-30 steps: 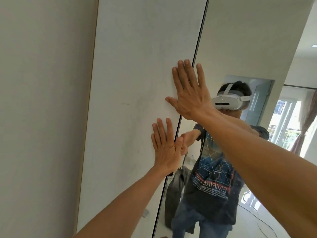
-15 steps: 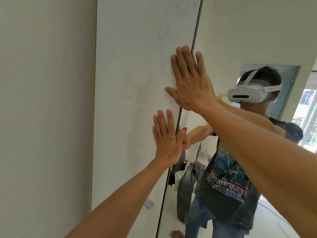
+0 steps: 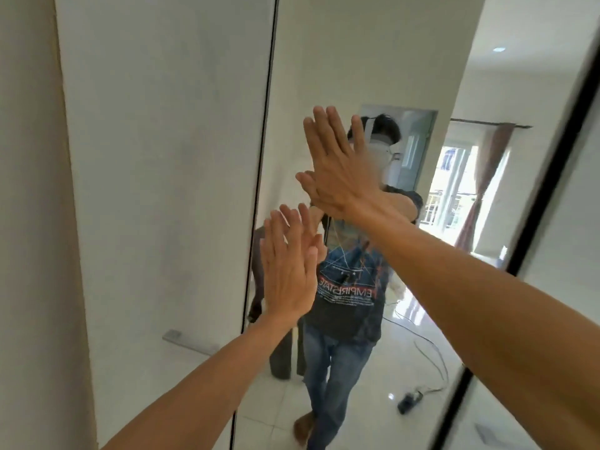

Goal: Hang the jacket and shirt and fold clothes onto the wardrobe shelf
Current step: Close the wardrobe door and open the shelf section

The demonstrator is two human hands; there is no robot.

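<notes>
Presses left hand (image 3: pixel 289 267) flat on the mirrored wardrobe door (image 3: pixel 363 60) at centre frame, just right of the black seam (image 3: pixel 264 131), with fingers straight and nearly together, gripping nothing. Presses right hand (image 3: pixel 337 170) flat on the same mirror, above and right of the left, fingers straight and slightly spread, also holding nothing. Shows a plain white door panel (image 3: pixel 162 157) left of the seam, with a small metal handle (image 3: pixel 186 341) at lower left, and a second dark door frame (image 3: pixel 539 206) slanting down the right edge. Reflects a person in a headset, plus a power strip (image 3: pixel 410 402) on the tiled floor at lower right. No jacket, shirt or folded clothes seen directly; dark shape (image 3: pixel 282 358) reflected below the left hand, cannot tell if garment. No view of wardrobe shelf, presumably behind the doors. Likely step: sliding the mirror door along its track, opening or shutting, cannot tell which. Next move probably needs steady sideways palm pressure, kept flat to avoid slipping on glass.
</notes>
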